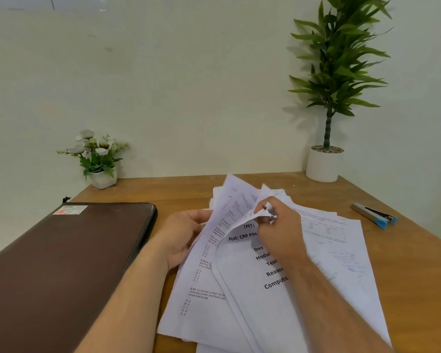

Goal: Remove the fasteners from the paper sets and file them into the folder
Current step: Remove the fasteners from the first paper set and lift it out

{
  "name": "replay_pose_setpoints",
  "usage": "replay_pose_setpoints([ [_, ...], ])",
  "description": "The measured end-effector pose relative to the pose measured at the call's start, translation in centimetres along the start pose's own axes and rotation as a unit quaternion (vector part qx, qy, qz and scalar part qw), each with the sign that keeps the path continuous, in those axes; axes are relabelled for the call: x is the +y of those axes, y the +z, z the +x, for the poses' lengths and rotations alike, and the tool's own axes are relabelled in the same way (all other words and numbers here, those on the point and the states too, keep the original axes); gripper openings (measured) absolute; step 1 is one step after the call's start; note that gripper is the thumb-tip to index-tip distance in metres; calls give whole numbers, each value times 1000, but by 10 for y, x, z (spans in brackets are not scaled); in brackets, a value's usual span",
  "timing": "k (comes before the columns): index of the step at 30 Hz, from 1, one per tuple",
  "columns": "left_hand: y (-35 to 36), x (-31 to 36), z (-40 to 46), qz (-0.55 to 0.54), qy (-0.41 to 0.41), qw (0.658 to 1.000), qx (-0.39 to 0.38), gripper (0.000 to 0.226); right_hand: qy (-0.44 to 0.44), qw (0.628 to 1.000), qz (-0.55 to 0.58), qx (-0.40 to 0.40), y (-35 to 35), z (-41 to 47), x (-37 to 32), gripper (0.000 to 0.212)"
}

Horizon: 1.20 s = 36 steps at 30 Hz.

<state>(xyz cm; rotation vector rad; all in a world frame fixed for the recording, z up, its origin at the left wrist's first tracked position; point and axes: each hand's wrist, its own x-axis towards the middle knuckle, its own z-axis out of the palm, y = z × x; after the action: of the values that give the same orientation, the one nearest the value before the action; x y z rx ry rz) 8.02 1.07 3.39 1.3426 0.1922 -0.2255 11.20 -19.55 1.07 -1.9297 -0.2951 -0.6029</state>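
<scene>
A wooden bench point(178, 192) stands against a pale wall. On its right half lies a loose heap of printed paper sets point(323, 263), fanned over one another and reaching to the near edge. The top set point(250, 296) carries bold black headings, and its far corner is curled up and crumpled.

The right hand point(278, 225) comes in from the near right and sits on that crumpled corner, its fingers point(261, 206) curled together and pinching the bent paper. Whether a staple or clip sits inside the pinch cannot be told.

The left hand point(182, 236) lies just left of the heap, palm turned toward the sheets, its fingers curled round the left edge of the raised pages, gripping them so that they stand up and fan toward the far edge.

A closed dark brown folder point(61, 271) with a zip edge fills the left side of the bench, apart from the papers, a small label near its far corner.

Near the right edge rests a grey and blue stapler point(374, 215), well apart from the hands. A small pot of white flowers point(98, 159) stands at the far left corner and a tall green plant point(326, 159) in a white pot at the far right corner.
</scene>
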Motion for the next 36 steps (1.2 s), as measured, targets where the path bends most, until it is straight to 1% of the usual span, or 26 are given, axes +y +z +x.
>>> replay_pose_setpoints([
  [1,3,-1,0,66,6,997,30,33,11,1000,4,-2,-1,-1,0,26],
  [5,6,9,10,131,-23,986,99,24,45,999,-5,-25,2,1,4,28],
  [6,6,15,15,182,-20,976,122,15,52,998,-4,-29,3,2,4,29],
  [7,8,21,21,242,-11,959,145,5,56,998,-3,-30,4,3,3,28],
  [8,11,27,27,318,-2,932,172,10,58,998,-4,-31,4,3,4,28],
  [10,20,31,36,460,4,863,210,25,62,997,0,-39,3,3,3,27],
  [11,25,31,38,511,4,830,221,27,66,997,4,-44,3,2,3,27],
  [12,31,30,39,545,-5,809,220,28,71,996,5,-49,3,2,3,27],
  [13,36,28,42,563,-18,798,214,27,74,996,4,-54,3,2,4,27],
  [14,39,27,45,569,-26,795,207,27,76,995,3,-58,4,3,5,27],
  [16,41,28,51,554,-42,805,206,25,74,995,2,-65,5,4,6,27],
  [19,42,31,52,485,-44,854,185,25,77,994,10,-72,6,4,7,26],
  [21,43,34,46,440,-40,881,166,33,78,994,13,-74,6,4,8,26],
  [23,41,35,37,436,-45,884,161,40,74,994,18,-72,5,4,7,26],
  [25,37,34,29,436,-48,883,165,41,71,994,25,-77,5,2,2,26],
  [27,25,30,24,375,-36,910,172,44,62,993,5,-102,7,0,-2,29],
  [28,18,27,22,355,-24,917,178,44,59,991,-6,-117,8,-1,-3,30],
  [29,11,26,19,356,-9,916,182,41,57,990,-12,-128,9,-1,-5,30],
  [31,-2,28,16,392,-3,899,196,34,45,989,-23,-142,8,3,-7,30],
  [32,-7,29,14,417,-4,883,217,32,37,988,-31,-148,7,5,-7,30],
  [34,-15,27,12,462,-7,847,263,34,33,987,-48,-152,8,8,-4,28],
  [35,-18,24,10,475,-1,831,291,39,39,987,-49,-147,9,8,-1,27],
  [36,-18,22,8,484,21,813,324,46,50,988,-45,-142,11,7,1,27],
])
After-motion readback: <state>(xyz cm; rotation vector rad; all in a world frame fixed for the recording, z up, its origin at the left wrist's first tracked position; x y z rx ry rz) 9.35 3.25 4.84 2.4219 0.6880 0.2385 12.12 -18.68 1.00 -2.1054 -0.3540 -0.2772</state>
